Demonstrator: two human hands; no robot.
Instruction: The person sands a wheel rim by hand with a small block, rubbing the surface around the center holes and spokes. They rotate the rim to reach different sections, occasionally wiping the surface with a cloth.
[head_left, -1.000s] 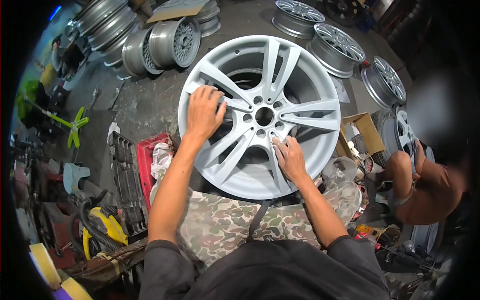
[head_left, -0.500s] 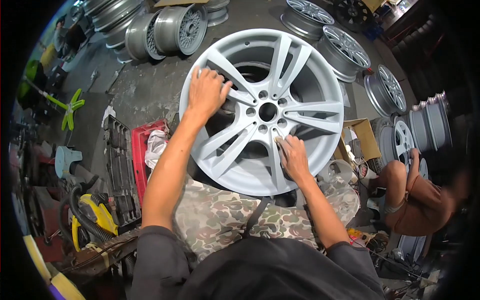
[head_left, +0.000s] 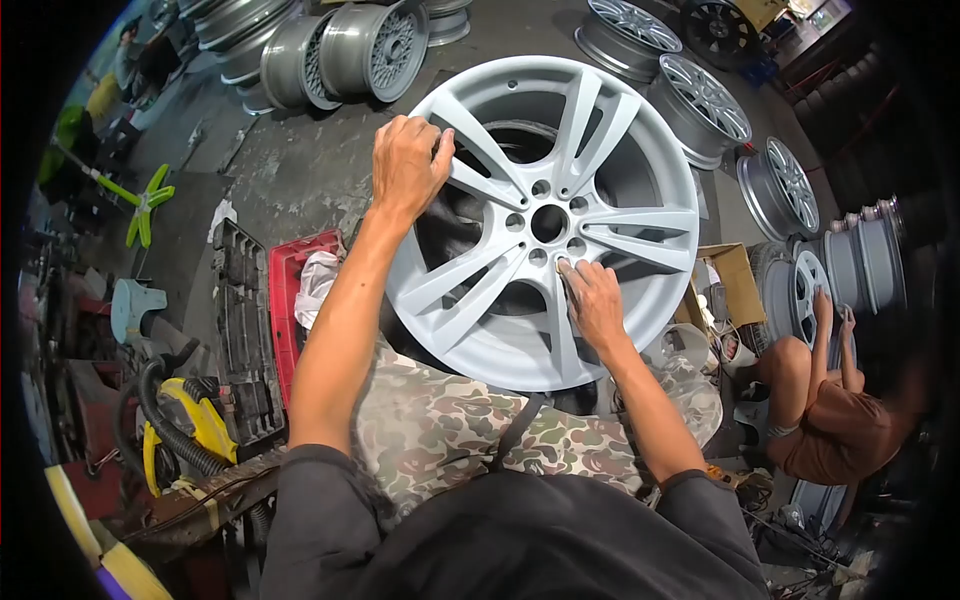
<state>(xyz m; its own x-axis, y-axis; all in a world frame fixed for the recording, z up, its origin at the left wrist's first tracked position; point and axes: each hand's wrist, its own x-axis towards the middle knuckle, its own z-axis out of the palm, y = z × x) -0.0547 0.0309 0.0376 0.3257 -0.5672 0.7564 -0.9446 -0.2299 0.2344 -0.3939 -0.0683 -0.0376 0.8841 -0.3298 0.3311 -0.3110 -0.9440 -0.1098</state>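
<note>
A large silver-grey alloy wheel (head_left: pixel 640 150) with split spokes lies face up in front of my lap. My left hand (head_left: pixel 408 165) is closed over the wheel's upper-left edge, the thumb on the inner side. On the lower spoke, just below the hub's bolt holes, my right hand (head_left: pixel 594 300) presses with its fingertips. A small yellowish piece (head_left: pixel 562 266) shows at those fingertips, mostly hidden; its kind is not clear.
Several other wheel rims (head_left: pixel 700 105) stand at the upper right, and mesh-faced rims (head_left: pixel 390 55) at the upper left. A red crate (head_left: pixel 284 320) is left of my knee; a cardboard box (head_left: pixel 738 285) is on the right. A co-worker (head_left: pixel 840 420) crouches at far right.
My right fingertips have slid up the lower spoke toward the hub. My left hand has shifted outward along the wheel's edge. The view has moved slightly; both co-worker's hands now show.
</note>
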